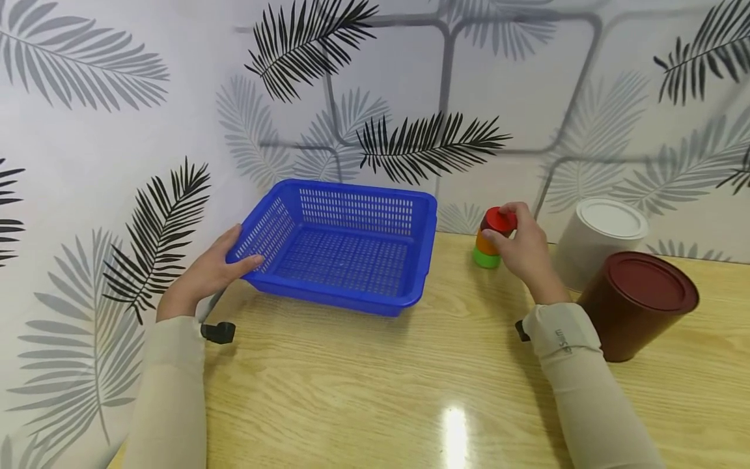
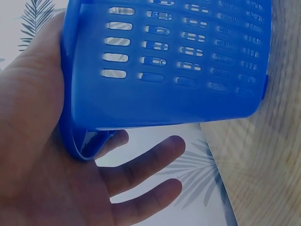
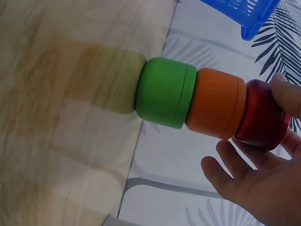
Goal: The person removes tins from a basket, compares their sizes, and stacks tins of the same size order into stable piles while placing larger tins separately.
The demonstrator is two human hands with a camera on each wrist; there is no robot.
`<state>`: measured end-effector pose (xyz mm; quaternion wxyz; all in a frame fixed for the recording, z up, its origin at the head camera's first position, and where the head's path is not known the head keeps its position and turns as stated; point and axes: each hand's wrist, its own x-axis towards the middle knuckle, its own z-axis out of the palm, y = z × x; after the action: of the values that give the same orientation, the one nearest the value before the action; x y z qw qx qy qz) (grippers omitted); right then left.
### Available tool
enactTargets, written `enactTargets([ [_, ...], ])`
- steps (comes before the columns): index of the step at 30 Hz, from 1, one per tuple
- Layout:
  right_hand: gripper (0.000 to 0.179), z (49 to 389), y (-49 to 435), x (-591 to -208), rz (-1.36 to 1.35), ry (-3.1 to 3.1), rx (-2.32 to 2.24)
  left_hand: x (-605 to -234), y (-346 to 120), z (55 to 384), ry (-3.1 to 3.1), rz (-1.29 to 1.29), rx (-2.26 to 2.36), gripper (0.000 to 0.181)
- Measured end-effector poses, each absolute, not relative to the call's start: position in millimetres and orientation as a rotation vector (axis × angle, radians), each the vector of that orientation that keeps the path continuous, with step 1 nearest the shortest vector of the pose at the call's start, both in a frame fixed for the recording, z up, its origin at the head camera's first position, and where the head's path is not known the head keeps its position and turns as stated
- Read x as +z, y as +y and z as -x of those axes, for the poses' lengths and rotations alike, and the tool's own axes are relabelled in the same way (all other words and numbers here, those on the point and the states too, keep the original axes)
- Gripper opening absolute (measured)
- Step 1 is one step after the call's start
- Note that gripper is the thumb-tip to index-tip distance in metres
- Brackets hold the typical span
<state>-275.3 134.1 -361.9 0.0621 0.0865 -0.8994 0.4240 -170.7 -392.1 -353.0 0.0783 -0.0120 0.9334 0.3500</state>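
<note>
A blue plastic basket point(image 1: 346, 260) with slotted walls stands on the table, with nothing inside. My left hand point(image 1: 208, 270) grips its left rim, thumb over the inner side and fingers outside; in the left wrist view the basket wall point(image 2: 164, 103) fills the upper part. On the right, three small round tins form an upright stack: green tin point(image 3: 164, 92) at the bottom, orange tin point(image 3: 216, 101) in the middle, red tin point(image 3: 263, 115) on top. My right hand point(image 1: 521, 244) holds the red tin between thumb and fingers; it appears to touch the orange one.
A large white lidded can point(image 1: 603, 234) and a large dark red lidded can point(image 1: 638, 299) stand right of my right hand, close to that forearm. The wooden table point(image 1: 351, 391) meets a leaf-patterned wall covering point(image 1: 492, 85) behind the basket and stack.
</note>
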Motion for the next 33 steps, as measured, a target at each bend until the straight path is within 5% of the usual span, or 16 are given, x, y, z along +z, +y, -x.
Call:
enactTargets([
  [26,0.065,277.9,150.3,-378.0,-0.409,-2.654,1.186,-352.2,-382.7,178.0,2.784,0.008,1.074,0.107],
  [33,0.099,281.0,149.6,-380.1,-0.361,-2.728,1.298,-353.3,-385.0,174.6,2.779,0.030,1.076,0.106],
])
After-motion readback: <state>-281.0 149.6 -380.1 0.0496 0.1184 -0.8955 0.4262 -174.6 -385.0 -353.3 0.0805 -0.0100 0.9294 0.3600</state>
